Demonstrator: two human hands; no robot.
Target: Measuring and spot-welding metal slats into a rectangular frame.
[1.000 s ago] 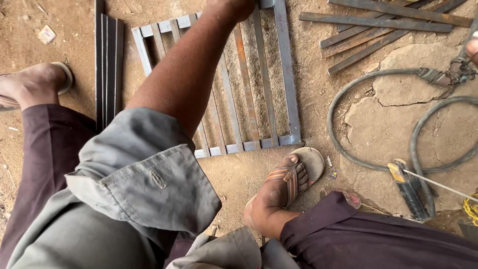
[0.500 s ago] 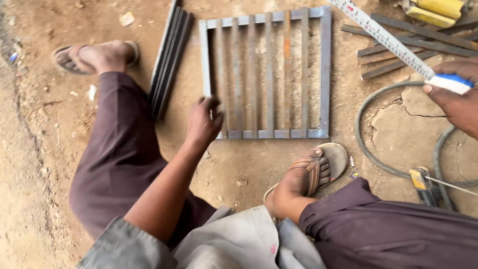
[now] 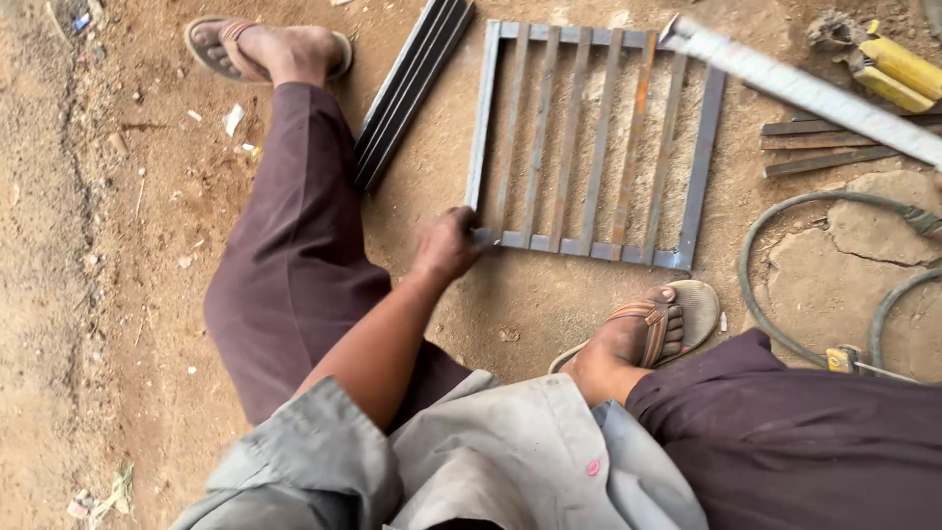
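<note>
Care at the near left corner seemed the point of the step, by my judgement: the grille (image 3: 594,142) lay flat on the dirt floor (image 3: 147,245) between the sandalled feet, and a firm hold there would keep it from sliding while the tape (image 3: 814,93) was laid square across its far right corner; the left hand (image 3: 446,245) had its fingers (image 3: 469,234) curled shut on that corner bar. The right hand was out of view past the right edge; its fingers could not be judged; spare bars (image 3: 407,88) lay just beside the grille.
</note>
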